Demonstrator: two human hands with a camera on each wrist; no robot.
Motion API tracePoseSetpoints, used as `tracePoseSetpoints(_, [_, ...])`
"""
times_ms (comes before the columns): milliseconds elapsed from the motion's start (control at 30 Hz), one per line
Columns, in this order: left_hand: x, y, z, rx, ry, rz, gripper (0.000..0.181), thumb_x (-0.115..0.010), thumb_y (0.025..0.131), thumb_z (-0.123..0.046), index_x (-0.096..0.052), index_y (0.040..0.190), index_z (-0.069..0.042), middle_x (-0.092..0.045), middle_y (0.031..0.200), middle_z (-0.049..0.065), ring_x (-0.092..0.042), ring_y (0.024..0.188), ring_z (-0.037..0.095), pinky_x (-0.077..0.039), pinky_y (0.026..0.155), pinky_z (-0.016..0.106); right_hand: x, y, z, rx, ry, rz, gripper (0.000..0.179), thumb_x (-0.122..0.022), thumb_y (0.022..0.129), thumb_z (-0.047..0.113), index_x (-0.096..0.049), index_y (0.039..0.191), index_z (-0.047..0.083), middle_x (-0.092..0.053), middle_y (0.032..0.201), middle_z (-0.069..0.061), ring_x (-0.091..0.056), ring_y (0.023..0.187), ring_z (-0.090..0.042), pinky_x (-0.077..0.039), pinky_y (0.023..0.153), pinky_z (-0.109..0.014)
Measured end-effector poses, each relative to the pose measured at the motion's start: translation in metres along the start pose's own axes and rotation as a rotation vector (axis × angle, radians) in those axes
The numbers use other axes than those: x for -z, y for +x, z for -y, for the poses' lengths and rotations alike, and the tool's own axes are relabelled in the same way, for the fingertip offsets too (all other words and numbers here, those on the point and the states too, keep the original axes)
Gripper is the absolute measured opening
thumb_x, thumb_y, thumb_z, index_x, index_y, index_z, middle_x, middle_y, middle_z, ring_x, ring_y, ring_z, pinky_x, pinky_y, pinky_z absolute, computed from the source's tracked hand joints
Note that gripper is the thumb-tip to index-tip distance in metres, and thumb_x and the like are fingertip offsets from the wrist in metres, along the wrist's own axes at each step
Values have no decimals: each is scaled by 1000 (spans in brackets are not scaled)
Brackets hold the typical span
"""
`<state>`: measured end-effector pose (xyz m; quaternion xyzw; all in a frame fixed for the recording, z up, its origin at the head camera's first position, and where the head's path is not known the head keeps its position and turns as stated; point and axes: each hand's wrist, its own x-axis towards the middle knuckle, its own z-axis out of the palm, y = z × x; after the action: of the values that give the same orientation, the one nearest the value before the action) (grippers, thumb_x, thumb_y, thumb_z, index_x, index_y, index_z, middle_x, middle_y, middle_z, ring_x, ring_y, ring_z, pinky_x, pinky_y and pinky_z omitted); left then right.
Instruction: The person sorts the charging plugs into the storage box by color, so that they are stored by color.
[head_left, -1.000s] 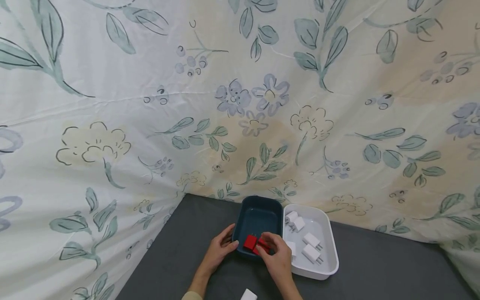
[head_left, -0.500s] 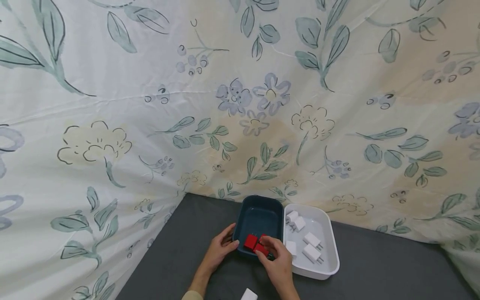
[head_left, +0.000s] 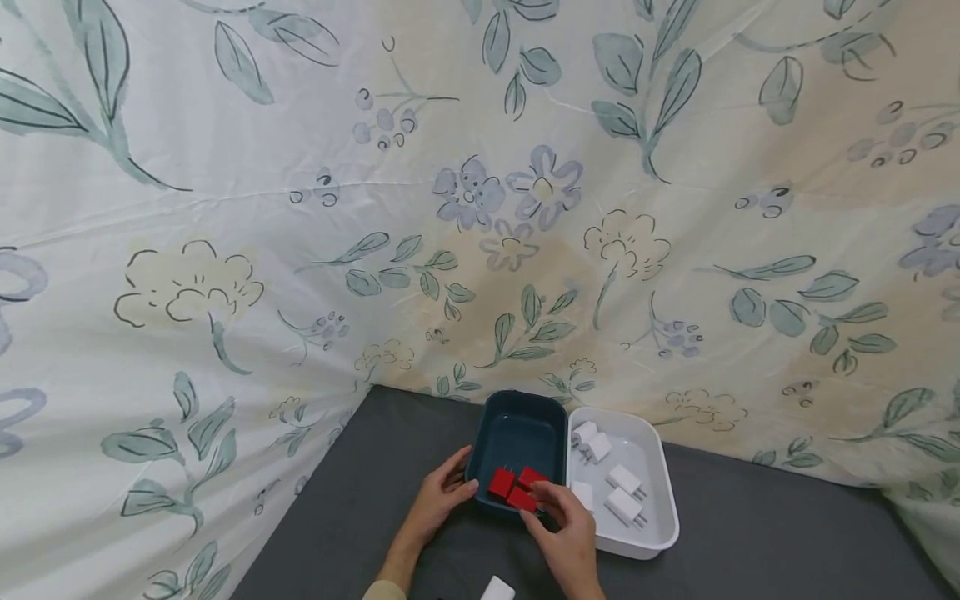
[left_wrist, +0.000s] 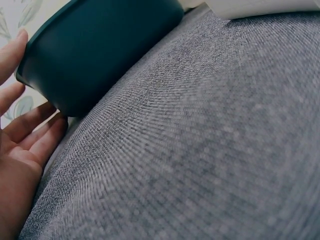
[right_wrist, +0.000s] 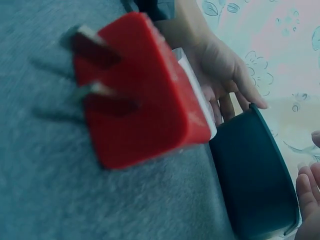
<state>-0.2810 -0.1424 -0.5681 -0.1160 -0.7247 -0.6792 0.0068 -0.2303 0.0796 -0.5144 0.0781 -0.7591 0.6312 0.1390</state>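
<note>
My left hand (head_left: 438,500) holds the dark teal tray (head_left: 517,433) at its front left corner. Its thumb lies at the rim, and the other fingers go along the outer wall and low by the base (left_wrist: 75,107). Inside the tray's front end sit three red plugs: one on the left (head_left: 502,482), one at the back right (head_left: 531,477) and one in front (head_left: 522,498). My right hand (head_left: 566,529) is at the front right corner, its loosely bent fingertips beside the front red plug. In the right wrist view those fingertips (right_wrist: 305,192) are partly cut off.
A white tray (head_left: 660,500) adjoins the teal one on the right and holds several white plugs (head_left: 622,506). Near the front lies a white block-shaped thing (head_left: 497,589). The right wrist view shows a red-and-white plug (right_wrist: 140,95), prongs outward, on grey cloth. Patterned fabric (head_left: 480,250) hangs behind.
My right hand has drawn back to the right and toward me, off the front red plug, uncovering the plug at the back right. My left hand has not moved.
</note>
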Motion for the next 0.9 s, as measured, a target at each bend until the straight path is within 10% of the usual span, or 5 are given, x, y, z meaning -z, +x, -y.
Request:
tracePoseSetpoints(333, [0,1,-2,9,-12,3,58,-60,89,-15,-35,142,-9,-41,140,19,-44,125,32,-38,101,45,3,-1,-36,39,-1,-18,40,-80,67,7,-65,103,18,-66,100,-4,-65,88,-13,-53,75,-24])
tracePoseSetpoints(900, [-1,0,-3,21,-27,-4,58,-60,89,-15,-35,142,-9,-41,141,19,-43,125,33,-38,101,43,9,-15,-35,-114,-34,53,41,-79,67,3,-65,104,7,-66,98,-2,-64,89,-12,-52,77,-22])
